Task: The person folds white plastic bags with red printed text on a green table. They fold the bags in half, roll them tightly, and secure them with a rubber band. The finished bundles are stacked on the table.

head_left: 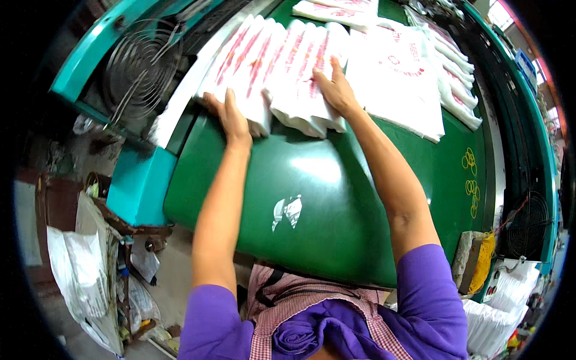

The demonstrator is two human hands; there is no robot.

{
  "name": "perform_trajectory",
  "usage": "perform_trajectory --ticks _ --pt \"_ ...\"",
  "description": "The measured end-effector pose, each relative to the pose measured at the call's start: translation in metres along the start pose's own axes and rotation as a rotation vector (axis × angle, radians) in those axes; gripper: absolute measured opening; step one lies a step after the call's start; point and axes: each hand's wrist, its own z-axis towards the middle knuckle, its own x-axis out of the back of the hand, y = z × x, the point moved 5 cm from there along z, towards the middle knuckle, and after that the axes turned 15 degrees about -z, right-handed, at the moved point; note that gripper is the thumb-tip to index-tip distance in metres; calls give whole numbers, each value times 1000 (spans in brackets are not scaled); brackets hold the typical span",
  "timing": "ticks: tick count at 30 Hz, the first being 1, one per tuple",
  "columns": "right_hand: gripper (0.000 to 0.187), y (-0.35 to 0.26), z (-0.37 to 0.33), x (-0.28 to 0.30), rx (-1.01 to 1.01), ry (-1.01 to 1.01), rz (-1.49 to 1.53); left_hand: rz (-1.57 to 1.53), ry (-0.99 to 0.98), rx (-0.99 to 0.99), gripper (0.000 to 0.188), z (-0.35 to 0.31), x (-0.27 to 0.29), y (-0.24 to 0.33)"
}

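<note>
Two bundles of folded white plastic bags with red print lie side by side on the green belt table. My left hand is at the near left edge of the left bundle, its fingers apart and touching the plastic. On the right bundle, my right hand rests with fingers spread over its right side. Neither hand is closed round anything. The near ends of both bundles look crumpled. Right of my right hand lies a flat stack of white printed bags.
More folded bags lie at the far right, and another stack lies at the back. Yellow rubber bands and a clear plastic scrap are on the green table. Teal machine frames with round fan guards flank it.
</note>
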Motion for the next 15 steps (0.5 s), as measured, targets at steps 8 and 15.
perform_trajectory --ticks 8,15 --pt "67 66 86 -4 243 -101 -34 761 -954 -922 48 -46 -173 15" --pt "55 165 2 128 161 -46 -979 790 -901 -878 43 -49 -182 -25"
